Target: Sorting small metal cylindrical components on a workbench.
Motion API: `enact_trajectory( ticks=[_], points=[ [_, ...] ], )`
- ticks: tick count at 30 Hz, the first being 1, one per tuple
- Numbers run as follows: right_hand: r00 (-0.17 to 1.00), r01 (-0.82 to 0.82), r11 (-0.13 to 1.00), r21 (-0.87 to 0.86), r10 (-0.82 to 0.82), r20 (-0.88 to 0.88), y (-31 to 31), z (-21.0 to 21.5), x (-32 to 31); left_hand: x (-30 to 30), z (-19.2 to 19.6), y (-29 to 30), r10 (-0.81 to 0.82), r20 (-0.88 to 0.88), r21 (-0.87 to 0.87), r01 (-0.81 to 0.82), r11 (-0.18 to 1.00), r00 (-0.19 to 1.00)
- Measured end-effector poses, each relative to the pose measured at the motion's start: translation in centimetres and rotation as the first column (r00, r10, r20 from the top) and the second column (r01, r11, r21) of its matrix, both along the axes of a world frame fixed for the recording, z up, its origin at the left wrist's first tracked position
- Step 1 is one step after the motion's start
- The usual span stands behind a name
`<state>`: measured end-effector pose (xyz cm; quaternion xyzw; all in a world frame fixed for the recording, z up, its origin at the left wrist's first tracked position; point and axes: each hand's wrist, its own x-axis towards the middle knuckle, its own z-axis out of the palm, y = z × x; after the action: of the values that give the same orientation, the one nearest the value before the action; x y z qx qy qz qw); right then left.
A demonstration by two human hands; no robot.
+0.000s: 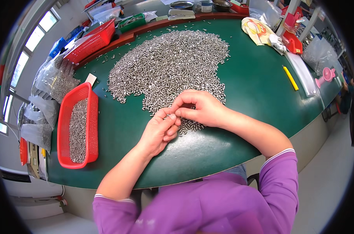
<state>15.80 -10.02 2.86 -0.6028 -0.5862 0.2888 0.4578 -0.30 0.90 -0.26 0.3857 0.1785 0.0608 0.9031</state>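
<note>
A wide heap of small silvery metal pins (173,58) spreads over the green tabletop (259,97). At the heap's near edge my two hands meet, fingertips together. My left hand (159,130) is closed, thumb pressed against the fingers. Thumb and forefinger of my right hand (202,108) pinch close against the left fingertips. Whatever lies between the fingers is too small or hidden to make out. A few loose pins (190,126) lie under and beside my right hand. To the left stands a red plastic basket (93,128), partly filled with similar pins (78,132).
Clear bags of metal parts (63,84) sit left of the basket. Another red basket (95,41) and a green tray (132,23) stand at the back left. A yellow cutter (290,78), a patterned cloth (257,31) and a pink fan (326,77) are to the right.
</note>
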Motion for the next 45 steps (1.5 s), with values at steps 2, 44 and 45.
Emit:
enact_trajectory(
  ticks=[2, 44, 45],
  points=[
    [1.000, -0.008, 0.999, 0.047, 0.009, -0.025, 0.0, 0.1, -0.3, -0.1, 0.0, 0.0, -0.006, -0.008, 0.010, 0.006, 1.000, 1.000],
    [0.897, 0.114, 0.966, 0.234, -0.201, 0.394, 0.2, -0.2, 1.1, -0.2, 0.0, 0.2, -0.042, 0.028, 0.009, 0.042, 0.999, 0.999],
    [0.897, 0.110, 0.966, 0.235, -0.198, 0.394, 0.2, -0.1, 0.6, -0.2, 0.1, 0.2, -0.037, 0.031, 0.013, 0.037, 0.999, 0.999]
  ],
)
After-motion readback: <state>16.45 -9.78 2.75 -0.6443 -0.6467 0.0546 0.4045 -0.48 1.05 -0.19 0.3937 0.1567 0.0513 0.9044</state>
